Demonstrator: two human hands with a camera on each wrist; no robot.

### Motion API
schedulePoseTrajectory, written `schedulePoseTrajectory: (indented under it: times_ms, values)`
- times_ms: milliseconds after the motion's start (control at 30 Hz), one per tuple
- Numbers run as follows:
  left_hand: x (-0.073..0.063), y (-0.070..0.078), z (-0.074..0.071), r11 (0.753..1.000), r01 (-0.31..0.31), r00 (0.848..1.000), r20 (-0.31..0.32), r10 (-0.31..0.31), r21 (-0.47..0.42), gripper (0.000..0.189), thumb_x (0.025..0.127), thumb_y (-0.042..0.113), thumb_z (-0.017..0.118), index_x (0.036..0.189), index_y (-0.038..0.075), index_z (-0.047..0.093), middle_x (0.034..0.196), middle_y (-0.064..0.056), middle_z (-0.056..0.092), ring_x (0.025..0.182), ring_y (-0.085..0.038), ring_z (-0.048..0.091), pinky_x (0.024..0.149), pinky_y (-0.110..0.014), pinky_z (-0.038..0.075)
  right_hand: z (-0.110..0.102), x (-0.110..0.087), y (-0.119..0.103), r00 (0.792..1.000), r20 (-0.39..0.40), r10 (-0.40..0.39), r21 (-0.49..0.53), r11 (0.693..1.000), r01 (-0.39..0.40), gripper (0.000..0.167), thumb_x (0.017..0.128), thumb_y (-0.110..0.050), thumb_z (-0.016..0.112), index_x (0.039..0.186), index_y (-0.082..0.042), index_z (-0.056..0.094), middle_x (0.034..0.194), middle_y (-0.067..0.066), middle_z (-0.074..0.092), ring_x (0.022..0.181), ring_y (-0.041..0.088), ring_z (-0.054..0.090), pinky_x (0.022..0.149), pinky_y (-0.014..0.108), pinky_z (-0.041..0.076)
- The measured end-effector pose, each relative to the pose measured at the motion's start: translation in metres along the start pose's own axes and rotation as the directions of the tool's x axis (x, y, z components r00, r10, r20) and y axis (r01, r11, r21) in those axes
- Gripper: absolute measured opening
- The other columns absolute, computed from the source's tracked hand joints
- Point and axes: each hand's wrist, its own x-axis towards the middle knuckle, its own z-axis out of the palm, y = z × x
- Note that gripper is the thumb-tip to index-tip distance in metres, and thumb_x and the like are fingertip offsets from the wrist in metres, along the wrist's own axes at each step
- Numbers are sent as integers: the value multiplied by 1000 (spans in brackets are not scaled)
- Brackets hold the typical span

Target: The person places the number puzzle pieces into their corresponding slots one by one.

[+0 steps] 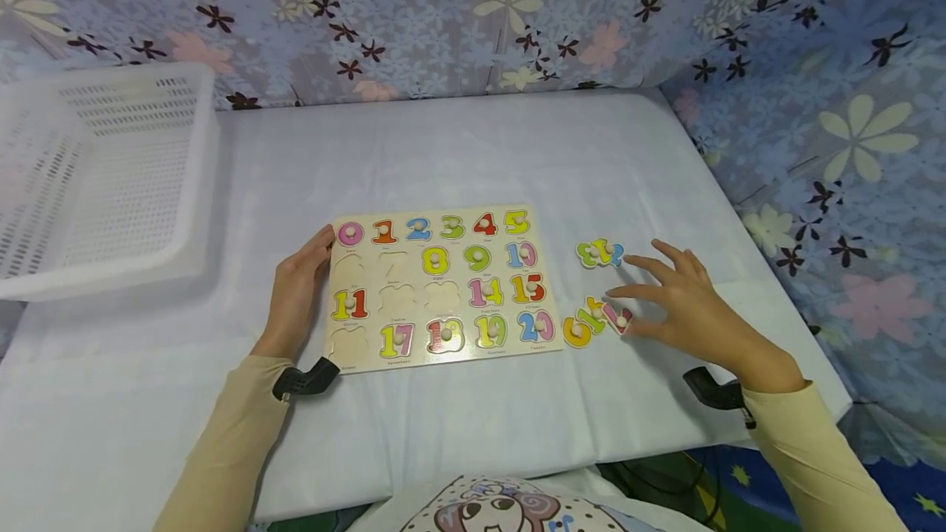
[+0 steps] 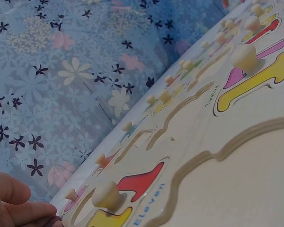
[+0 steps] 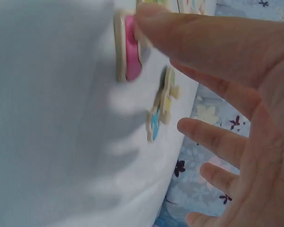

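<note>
A wooden number puzzle board with knobbed number pieces lies on the table. My left hand rests along its left side, straight fingers touching the edge near the pink 0. Several recesses in the board show bare wood. To the right, my right hand reaches with spread fingers over loose pieces. Its thumb tip is right at the knob of a pink 7-shaped piece, and the index fingertip stands beyond that piece. Against the pink piece lie a green-and-yellow piece and a yellow-orange 6.
Farther back on the right, overlapping green, yellow and blue number pieces lie near the fingertips. A white plastic basket stands at the left on the white-covered table. Floral cloth hangs behind and to the right.
</note>
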Motion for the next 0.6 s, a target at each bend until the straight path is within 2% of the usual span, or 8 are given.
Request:
schedulePoseTrajectory:
  times_ms: [167,333,467,600]
  values:
    - [-1,-2,-1,999,-3,1000,10,3,-44,45,104,21,38,146,4,41,153,-1,35,141,-10,26,111,-20,28,9,3,-6,1000,16,19,37,999,-19,45,66,-25,89,107,-18,73,136,21,48,138,47,17,107,72,6]
    - [-1,-4,-1,997,-19,1000,21,21,-69,46,105,22,39,146,2,39,154,-3,34,142,-11,26,111,-19,29,10,1,-7,1000,-2,-9,30,1000,9,30,66,-9,87,91,-18,73,135,20,50,138,46,19,106,73,11]
    - [-1,-3,-1,997,-20,1000,22,22,-69,46,105,21,39,146,2,39,154,-3,34,141,-10,26,111,-19,28,4,-8,-2,1000,8,-28,18,999,27,34,64,1,85,81,-26,72,136,20,48,139,46,16,104,76,9]
    - [-1,0,-1,998,-19,1000,19,20,-58,45,104,21,39,146,3,40,154,-2,34,141,-10,26,111,-20,28,-1,-18,3,999,-11,37,28,999,-37,32,63,-9,88,82,-27,70,135,23,48,138,50,16,102,77,8]
